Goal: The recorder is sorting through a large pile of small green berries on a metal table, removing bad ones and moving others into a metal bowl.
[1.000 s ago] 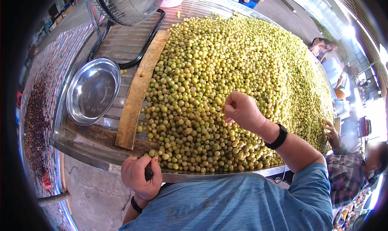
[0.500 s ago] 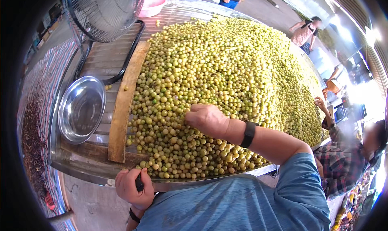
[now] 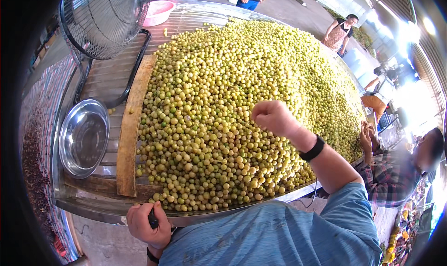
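A broad heap of small round yellow-green fruits [image 3: 219, 126] covers most of the metal table. My right hand [image 3: 275, 118] is over the middle of the heap, fingers curled closed. Whether a fruit is inside them is hidden. By the table's front edge, my left hand [image 3: 148, 225] is wrapped round a small black object [image 3: 152, 218] whose dark end shows beside the thumb; the rest of it is covered by the fingers. A few fruits lie at the edge of the heap close to that hand.
A wooden board [image 3: 134, 126] borders the heap on the left. Beyond it are a steel bowl [image 3: 84, 138], a black-framed fan [image 3: 104, 21] and a pink basket [image 3: 158, 13]. A person in a plaid shirt [image 3: 389, 182] works at the right edge; others stand farther off.
My right hand has lifted off the fruits and moved right, still closed. My left hand keeps its grip by the table edge. The view has shifted a little.
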### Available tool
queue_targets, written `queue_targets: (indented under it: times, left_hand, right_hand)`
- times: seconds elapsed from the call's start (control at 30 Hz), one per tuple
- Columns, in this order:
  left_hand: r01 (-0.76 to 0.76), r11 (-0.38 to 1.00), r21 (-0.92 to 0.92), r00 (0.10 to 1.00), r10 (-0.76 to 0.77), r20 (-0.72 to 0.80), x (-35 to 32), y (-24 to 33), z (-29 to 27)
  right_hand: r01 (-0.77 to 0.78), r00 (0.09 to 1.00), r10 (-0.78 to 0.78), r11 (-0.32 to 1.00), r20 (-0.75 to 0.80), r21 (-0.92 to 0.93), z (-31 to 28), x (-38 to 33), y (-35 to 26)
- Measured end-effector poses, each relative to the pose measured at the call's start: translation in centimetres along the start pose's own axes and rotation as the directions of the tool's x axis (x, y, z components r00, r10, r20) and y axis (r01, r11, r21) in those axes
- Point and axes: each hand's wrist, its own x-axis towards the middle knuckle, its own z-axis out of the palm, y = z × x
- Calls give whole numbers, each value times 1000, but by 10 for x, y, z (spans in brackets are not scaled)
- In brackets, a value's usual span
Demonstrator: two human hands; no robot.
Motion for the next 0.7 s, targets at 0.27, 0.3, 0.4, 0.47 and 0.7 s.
queue_targets:
  times: [0.27, 0.3, 0.4, 0.47, 0.7]
  left_hand:
    - [-6, 1000, 4, 1000, 6, -5, 2, 1, -1]
    - [-6, 1000, 8, 1000, 6, -3, 2, 1, -1]
    - [-6, 1000, -1, 1000, 6, 0, 3, 2, 0]
    - [7, 1000, 5, 1000, -7, 1, 2, 1, 0]
    - [7, 1000, 23, 1000, -7, 1, -1, -2, 0]
  right_hand:
    - [11, 987, -58, 952, -147, -305, -52, 10, 49]
    - [13, 984, -87, 906, -156, -423, -48, 11, 51]
    - [126, 962, -246, 791, -121, -599, -30, 16, 89]
    - [99, 976, -208, 693, -67, -714, -19, 19, 83]
    - [-183, 938, 83, 944, -338, -274, -39, 25, 71]
